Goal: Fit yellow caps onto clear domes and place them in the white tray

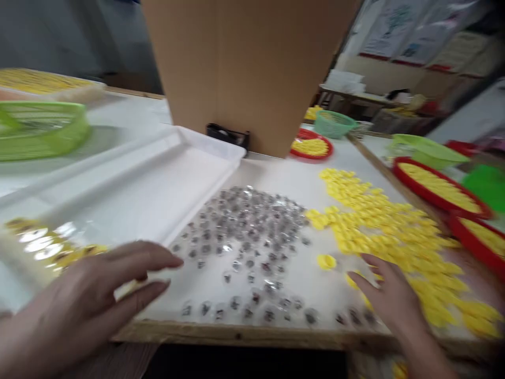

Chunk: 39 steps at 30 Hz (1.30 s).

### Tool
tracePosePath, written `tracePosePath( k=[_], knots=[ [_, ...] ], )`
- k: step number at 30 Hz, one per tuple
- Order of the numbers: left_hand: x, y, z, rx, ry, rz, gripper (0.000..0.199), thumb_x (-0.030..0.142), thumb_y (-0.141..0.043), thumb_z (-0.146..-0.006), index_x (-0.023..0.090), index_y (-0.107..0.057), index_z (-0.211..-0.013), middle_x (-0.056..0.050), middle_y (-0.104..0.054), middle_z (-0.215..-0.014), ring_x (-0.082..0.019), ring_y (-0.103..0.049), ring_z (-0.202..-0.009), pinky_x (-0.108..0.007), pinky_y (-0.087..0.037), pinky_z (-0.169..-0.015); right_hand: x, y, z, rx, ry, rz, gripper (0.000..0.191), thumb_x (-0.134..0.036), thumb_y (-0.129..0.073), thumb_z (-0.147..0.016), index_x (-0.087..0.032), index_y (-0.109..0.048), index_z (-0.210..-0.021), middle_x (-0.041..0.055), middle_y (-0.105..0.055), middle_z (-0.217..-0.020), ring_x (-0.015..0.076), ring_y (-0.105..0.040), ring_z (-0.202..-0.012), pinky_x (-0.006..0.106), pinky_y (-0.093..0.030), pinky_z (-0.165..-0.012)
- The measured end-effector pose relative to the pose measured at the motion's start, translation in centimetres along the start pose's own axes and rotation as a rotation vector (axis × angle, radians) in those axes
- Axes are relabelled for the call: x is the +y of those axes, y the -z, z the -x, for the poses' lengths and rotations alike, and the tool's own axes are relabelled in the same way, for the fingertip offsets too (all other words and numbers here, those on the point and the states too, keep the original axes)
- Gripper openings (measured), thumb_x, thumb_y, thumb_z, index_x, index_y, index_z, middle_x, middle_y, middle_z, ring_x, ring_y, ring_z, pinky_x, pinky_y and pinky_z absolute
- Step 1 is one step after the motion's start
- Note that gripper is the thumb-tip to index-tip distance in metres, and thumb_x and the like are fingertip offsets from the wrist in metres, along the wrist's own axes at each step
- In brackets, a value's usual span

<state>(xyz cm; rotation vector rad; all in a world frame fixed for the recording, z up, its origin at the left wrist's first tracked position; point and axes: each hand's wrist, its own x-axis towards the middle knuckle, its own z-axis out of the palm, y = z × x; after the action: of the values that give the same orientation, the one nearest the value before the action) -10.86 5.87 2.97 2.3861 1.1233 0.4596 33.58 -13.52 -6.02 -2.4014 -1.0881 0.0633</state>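
Observation:
On the left, my left hand (pixel 102 295) is over the near corner of the white tray, thumb and fingers apart, holding nothing. Finished-looking yellow pieces with clear shiny tops (pixel 47 245) lie in that tray beyond it. My right hand (pixel 390 295) hovers at the near edge of the spread yellow pieces (pixel 374 221), thumb and index finger apart with nothing between them. A single yellow piece (pixel 326 261) lies just left of it. Between my hands, many small clear domed pieces with dark centres (pixel 252 226) are scattered on the white table, some in a row along its front edge.
The white tray (pixel 209 143) extends back to a tall cardboard box (pixel 244 68). A green basket (pixel 43 142) stands at the left. Red trays of yellow pieces (pixel 442 187) and a light green basket (pixel 426 150) are at the right. A wooden edge (pixel 244 332) borders the table.

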Motion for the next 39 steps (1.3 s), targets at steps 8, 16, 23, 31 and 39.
tracePosePath(
  k=[8, 16, 23, 31, 39],
  knots=[
    [7.7, -11.8, -6.1, -0.320, -0.023, 0.413, 0.023, 0.037, -0.055, -0.080, 0.030, -0.069, -0.096, -0.003, -0.070, -0.096, -0.021, -0.063, -0.082, -0.029, -0.049, -0.067, -1.9, -1.3, -0.7, -0.065, 0.226, 0.240, 0.037, -0.037, -0.065, -0.076, -0.017, -0.061, -0.107, 0.0097, -0.057, -0.095, 0.0279, -0.056, -0.092, 0.041, -0.046, -0.081],
    [8.8, -15.3, -8.0, -0.421, 0.248, 0.830, 0.025, 0.031, -0.056, -0.082, 0.016, -0.060, -0.101, -0.006, -0.065, -0.085, -0.016, -0.061, -0.070, -0.027, -0.051, -0.062, -6.0, -1.8, 0.0, -0.192, 0.293, 0.184, 0.018, -0.024, -0.067, -0.077, -0.020, -0.065, -0.094, 0.0055, -0.058, -0.091, 0.0239, -0.058, -0.085, 0.035, -0.047, -0.075],
    [8.5, -16.4, -7.5, -0.705, 0.495, 1.572, 0.028, 0.027, -0.052, -0.089, 0.011, -0.056, -0.112, -0.009, -0.065, -0.086, -0.012, -0.065, -0.065, -0.020, -0.055, -0.060, -13.8, -1.3, 3.3, -0.341, 0.574, -0.332, 0.031, -0.016, -0.072, -0.074, -0.023, -0.063, -0.103, 0.0033, -0.056, -0.098, 0.0196, -0.056, -0.091, 0.032, -0.047, -0.080],
    [6.8, -15.6, -8.1, -0.569, 0.566, 1.624, 0.017, 0.016, -0.054, -0.087, 0.012, -0.058, -0.103, -0.011, -0.065, -0.093, -0.016, -0.069, -0.072, -0.019, -0.057, -0.061, -8.4, -4.8, -3.7, -0.122, 0.281, 0.030, 0.027, -0.023, -0.070, -0.076, -0.018, -0.065, -0.102, 0.0076, -0.055, -0.098, 0.0228, -0.059, -0.084, 0.035, -0.048, -0.075],
    [6.4, -15.9, -8.2, -0.548, 0.484, 1.624, 0.014, 0.016, -0.057, -0.085, 0.014, -0.056, -0.099, -0.007, -0.063, -0.089, -0.012, -0.065, -0.063, -0.015, -0.051, -0.051, -6.8, -5.8, -2.7, -0.219, 0.267, 0.000, 0.021, -0.018, -0.071, -0.071, -0.019, -0.068, -0.092, 0.0031, -0.057, -0.088, 0.0167, -0.060, -0.068, 0.031, -0.049, -0.069]
  ],
)
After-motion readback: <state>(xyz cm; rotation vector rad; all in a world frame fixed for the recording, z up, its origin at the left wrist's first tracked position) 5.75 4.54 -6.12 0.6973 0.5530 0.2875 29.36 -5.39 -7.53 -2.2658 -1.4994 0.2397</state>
